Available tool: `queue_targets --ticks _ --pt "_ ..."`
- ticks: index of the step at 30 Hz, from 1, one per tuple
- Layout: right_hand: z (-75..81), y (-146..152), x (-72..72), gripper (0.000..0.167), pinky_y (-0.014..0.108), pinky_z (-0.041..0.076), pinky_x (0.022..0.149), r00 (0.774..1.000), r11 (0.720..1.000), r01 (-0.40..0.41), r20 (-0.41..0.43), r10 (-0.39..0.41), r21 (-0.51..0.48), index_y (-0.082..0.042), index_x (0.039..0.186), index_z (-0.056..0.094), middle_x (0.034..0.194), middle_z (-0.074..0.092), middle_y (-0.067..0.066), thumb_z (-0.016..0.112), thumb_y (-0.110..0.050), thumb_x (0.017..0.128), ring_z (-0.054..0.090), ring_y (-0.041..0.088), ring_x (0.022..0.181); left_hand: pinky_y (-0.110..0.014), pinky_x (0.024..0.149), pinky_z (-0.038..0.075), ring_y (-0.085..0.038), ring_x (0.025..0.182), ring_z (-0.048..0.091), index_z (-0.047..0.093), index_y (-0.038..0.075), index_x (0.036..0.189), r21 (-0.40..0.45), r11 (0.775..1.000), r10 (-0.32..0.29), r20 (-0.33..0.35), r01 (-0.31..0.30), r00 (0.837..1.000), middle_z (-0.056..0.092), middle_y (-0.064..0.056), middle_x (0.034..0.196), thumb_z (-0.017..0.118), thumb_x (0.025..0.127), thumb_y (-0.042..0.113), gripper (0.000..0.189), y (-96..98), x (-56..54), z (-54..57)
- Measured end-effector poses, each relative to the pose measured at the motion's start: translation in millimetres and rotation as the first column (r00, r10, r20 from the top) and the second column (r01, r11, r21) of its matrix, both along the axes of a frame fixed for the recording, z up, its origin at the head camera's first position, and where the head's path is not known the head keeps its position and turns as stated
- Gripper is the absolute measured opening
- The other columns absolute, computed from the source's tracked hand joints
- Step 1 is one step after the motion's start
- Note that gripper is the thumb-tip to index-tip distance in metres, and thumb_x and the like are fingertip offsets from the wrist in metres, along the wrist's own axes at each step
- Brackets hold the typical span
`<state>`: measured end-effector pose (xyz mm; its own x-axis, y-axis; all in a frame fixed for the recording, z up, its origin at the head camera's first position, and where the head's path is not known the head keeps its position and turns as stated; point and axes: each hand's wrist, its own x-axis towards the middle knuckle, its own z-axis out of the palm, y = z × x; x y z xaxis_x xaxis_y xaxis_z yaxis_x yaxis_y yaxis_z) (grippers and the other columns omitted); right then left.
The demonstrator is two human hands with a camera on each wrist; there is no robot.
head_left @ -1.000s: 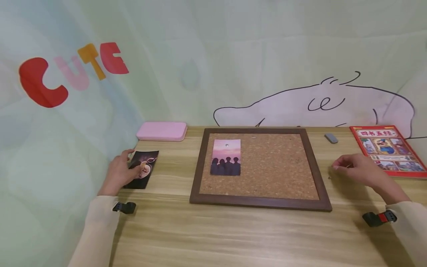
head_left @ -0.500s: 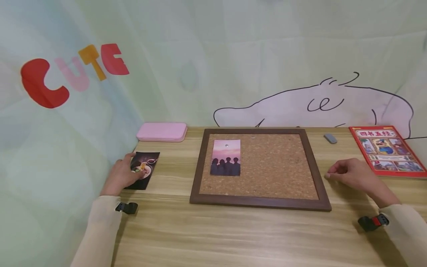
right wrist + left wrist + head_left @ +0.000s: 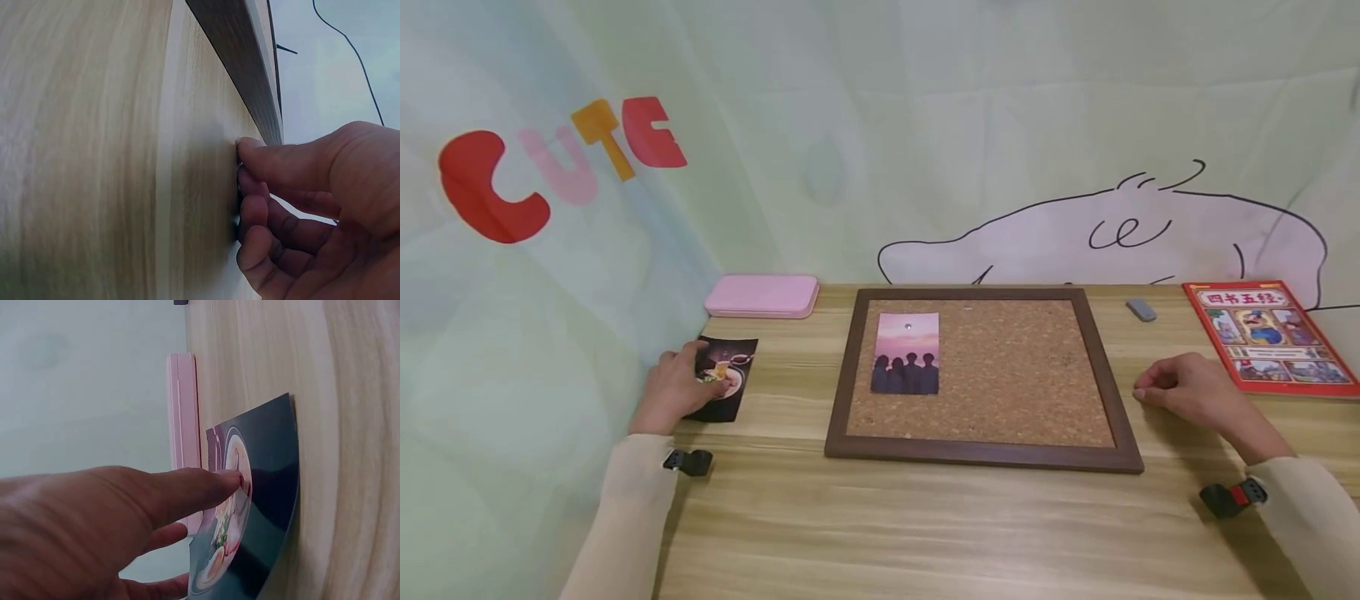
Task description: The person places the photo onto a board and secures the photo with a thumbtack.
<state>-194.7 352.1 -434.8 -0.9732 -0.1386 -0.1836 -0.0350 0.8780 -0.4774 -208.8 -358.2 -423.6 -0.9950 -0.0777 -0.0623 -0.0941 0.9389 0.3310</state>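
In the head view, my left hand [image 3: 672, 390] pinches the left side of a dark photo print [image 3: 724, 410] of a bowl of food. Its thumb lies across the picture, and the left wrist view shows the print bent, one side curling up. My right hand [image 3: 1191, 393] is low over the table beside the corkboard's right side, thumb and index fingertips together on a tiny pin, mostly hidden. The brown-framed corkboard [image 3: 1015, 375] lies between the hands. On its left part a pink sunset photo [image 3: 906, 342] is held by a clear pushpin [image 3: 907, 327].
A pink pencil case [image 3: 762, 296] sits behind the dark print, by the wall cloth. At the back right are a small grey object [image 3: 1141, 310] and a red book [image 3: 1270, 337]. Near the board's top edge is a small pale mark [image 3: 967, 309].
My right hand has moved left and down to the small pin beside the board, which its fingertips now cover. My left hand stays on the dark print, whose near edge has shifted up slightly.
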Motion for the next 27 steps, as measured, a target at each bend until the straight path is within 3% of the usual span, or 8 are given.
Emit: queue_targets --ticks 5,11,14,17,19,23,25,27 --pt "-0.5 -1 -0.6 0.012 0.032 0.041 0.073 0.999 1.000 -0.018 -0.031 0.019 0.018 -0.007 0.095 0.079 0.088 0.074 0.002 0.074 -0.017 0.098 0.055 0.018 0.082 -0.067 0.100 0.045 -0.060 0.118 0.052 0.053 -0.013 0.143 0.001 1.000 -0.006 -0.020 0.006 1.000 0.055 -0.047 0.129 0.079 0.092 0.027 0.070 -1.1 -4.2 -0.6" --pt "-0.3 -1 -0.9 0.013 0.032 0.040 0.075 0.999 1.000 -0.013 -0.031 0.014 0.022 -0.005 0.096 0.077 0.092 0.072 0.008 0.072 -0.016 0.100 0.055 0.021 0.086 -0.069 0.104 0.045 -0.060 0.121 0.054 0.058 -0.016 0.139 0.050 0.998 -0.036 -0.094 0.040 0.995 0.057 -0.047 0.130 0.071 0.092 0.012 0.056 -4.9 -10.2 0.3" --pt "0.3 0 -0.3 0.013 0.032 0.042 0.077 1.000 1.000 -0.001 -0.024 0.001 0.008 -0.003 0.098 0.076 0.096 0.072 0.012 0.071 -0.014 0.100 0.056 0.024 0.089 -0.058 0.091 0.051 -0.052 0.104 0.060 0.058 -0.012 0.143 0.101 0.994 -0.038 -0.092 0.048 0.995 0.056 -0.045 0.139 0.065 0.095 0.008 0.053 -4.9 -12.6 2.8" --pt "0.9 0 -0.1 0.013 0.032 0.044 0.077 1.000 1.000 0.005 -0.021 -0.006 -0.014 -0.001 0.100 0.076 0.097 0.072 0.014 0.072 -0.014 0.101 0.057 0.024 0.090 -0.039 0.071 0.049 -0.029 0.078 0.060 0.055 -0.008 0.149 0.191 0.981 -0.024 -0.050 0.033 0.998 0.055 -0.040 0.145 0.061 0.098 0.007 0.054 -3.9 -13.1 5.8" --pt "1.4 0 -0.1 0.014 0.031 0.045 0.077 0.999 1.000 0.011 -0.031 -0.011 -0.016 -0.001 0.099 0.076 0.097 0.074 0.013 0.073 -0.014 0.101 0.058 0.023 0.089 -0.030 0.062 0.043 -0.015 0.067 0.052 0.052 -0.006 0.153 0.264 0.964 -0.012 -0.012 0.014 1.000 0.053 -0.038 0.148 0.059 0.099 0.007 0.055 -2.2 -12.2 8.3" --pt "3.4 0 -0.5 0.014 0.031 0.045 0.077 0.998 1.000 0.027 -0.051 -0.028 -0.014 -0.002 0.099 0.077 0.098 0.075 0.015 0.074 -0.016 0.100 0.059 0.024 0.089 -0.027 0.056 0.042 -0.007 0.058 0.043 0.048 -0.002 0.158 0.395 0.918 0.009 0.049 -0.027 0.999 0.043 -0.037 0.158 0.055 0.104 0.007 0.056 4.6 -8.7 14.4" --pt "4.3 1 -0.7 0.014 0.031 0.045 0.077 0.998 0.999 0.031 -0.062 -0.031 -0.008 -0.002 0.100 0.077 0.099 0.076 0.015 0.075 -0.017 0.100 0.060 0.024 0.089 -0.027 0.057 0.043 -0.006 0.056 0.042 0.047 0.001 0.160 0.431 0.902 0.012 0.070 -0.041 0.997 0.054 -0.035 0.144 0.055 0.106 0.009 0.056 9.4 -7.4 18.1" --pt "5.2 2 -1.2 0.014 0.031 0.045 0.077 0.997 1.000 0.026 -0.069 -0.026 -0.004 -0.002 0.100 0.078 0.098 0.076 0.015 0.075 -0.016 0.100 0.060 0.023 0.089 -0.028 0.058 0.044 -0.005 0.057 0.043 0.047 0.003 0.161 0.466 0.884 -0.001 0.081 -0.037 0.997 0.066 -0.021 0.112 0.056 0.107 0.010 0.055 14.2 -7.4 21.6"
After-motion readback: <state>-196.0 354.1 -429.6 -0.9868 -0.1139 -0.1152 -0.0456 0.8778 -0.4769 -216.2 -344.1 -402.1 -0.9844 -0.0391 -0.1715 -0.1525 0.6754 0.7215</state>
